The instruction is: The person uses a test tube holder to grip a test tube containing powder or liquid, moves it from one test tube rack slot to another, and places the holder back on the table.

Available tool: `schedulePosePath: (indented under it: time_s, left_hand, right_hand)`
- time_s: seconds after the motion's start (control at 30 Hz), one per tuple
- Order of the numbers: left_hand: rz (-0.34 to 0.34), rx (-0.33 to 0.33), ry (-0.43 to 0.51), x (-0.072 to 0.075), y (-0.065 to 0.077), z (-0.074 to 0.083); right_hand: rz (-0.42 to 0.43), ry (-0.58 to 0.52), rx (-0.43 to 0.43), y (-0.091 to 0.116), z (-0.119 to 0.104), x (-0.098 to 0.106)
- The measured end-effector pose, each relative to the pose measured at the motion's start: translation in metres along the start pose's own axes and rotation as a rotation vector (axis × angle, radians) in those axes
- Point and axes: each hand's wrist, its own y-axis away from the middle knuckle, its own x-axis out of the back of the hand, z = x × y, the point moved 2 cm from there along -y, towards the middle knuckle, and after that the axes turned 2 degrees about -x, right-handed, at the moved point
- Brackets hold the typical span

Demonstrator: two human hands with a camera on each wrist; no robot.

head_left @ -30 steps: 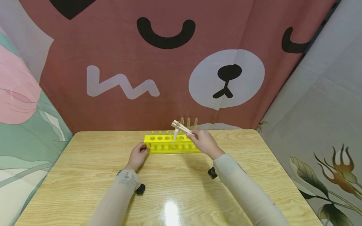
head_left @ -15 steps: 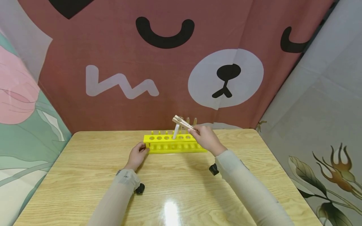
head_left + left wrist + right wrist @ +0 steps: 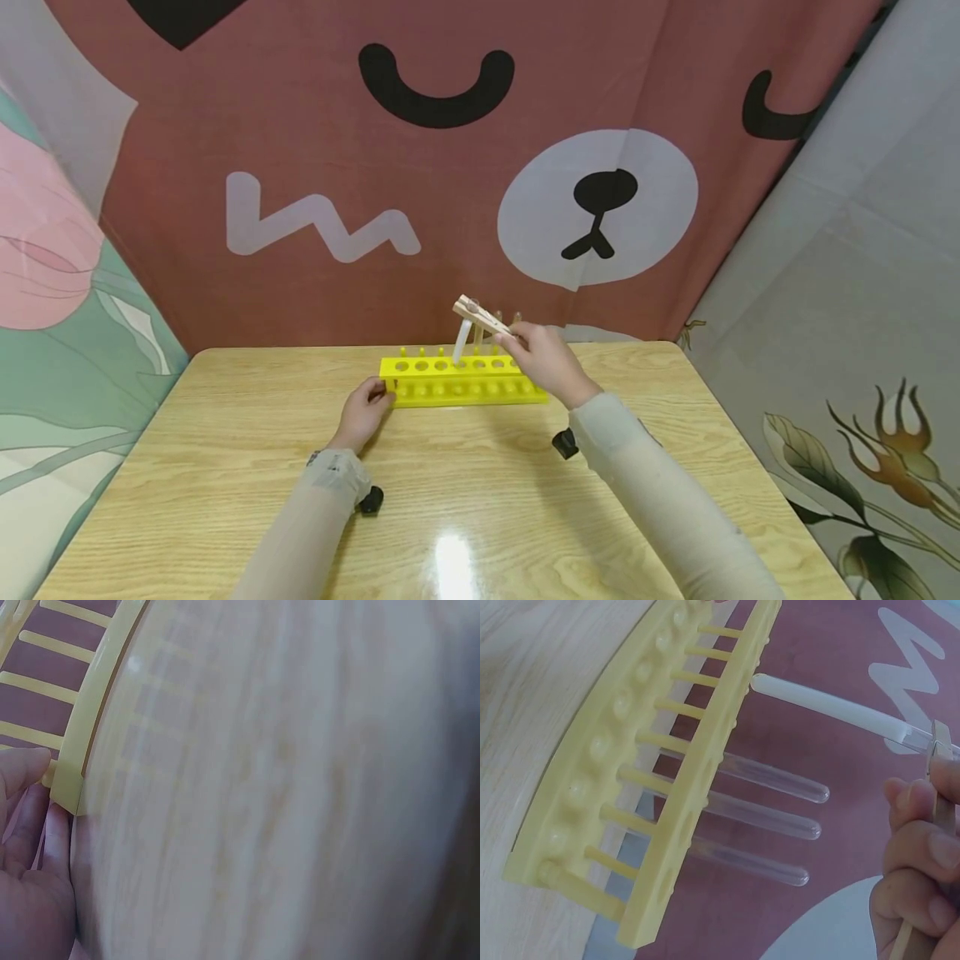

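Observation:
My right hand (image 3: 551, 367) grips a wooden test tube clamp (image 3: 483, 317), whose jaws hold a test tube (image 3: 462, 340) near its mouth. White contents fill most of that tube (image 3: 840, 709), as the right wrist view shows. It leans slightly, its rounded bottom right at the top plate of the yellow test tube rack (image 3: 682, 810). At the rack's left end, my left hand (image 3: 366, 414) holds the frame, thumb (image 3: 26, 766) on one side and fingers behind. Part of the left hand is cut off in the left wrist view.
Several clear tubes (image 3: 776, 776) stand upside down on the rack's rear pegs. The wooden table (image 3: 300, 533) ends just behind the rack, against a printed curtain (image 3: 315, 292). Black wrist-worn pieces (image 3: 371, 501) show beside the sleeves.
The right hand and clamp have risen, lifting the white-filled tube up out of a hole in the rack. The left hand stays at the rack's left end.

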Motion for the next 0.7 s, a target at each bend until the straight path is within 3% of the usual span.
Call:
schedulePosePath:
  time_s: [0.17,0.7]
  left_hand:
    - [-0.002,0.003,-0.004,0.001,0.000,0.001]
    - [0.011,0.003,0.003,0.001,0.002,0.005]
  right_hand:
    - [-0.015,-0.040,-0.007,-0.001,-0.005,-0.003]
    - [0.003,-0.003,0.040,-0.005,-0.009,-0.016]
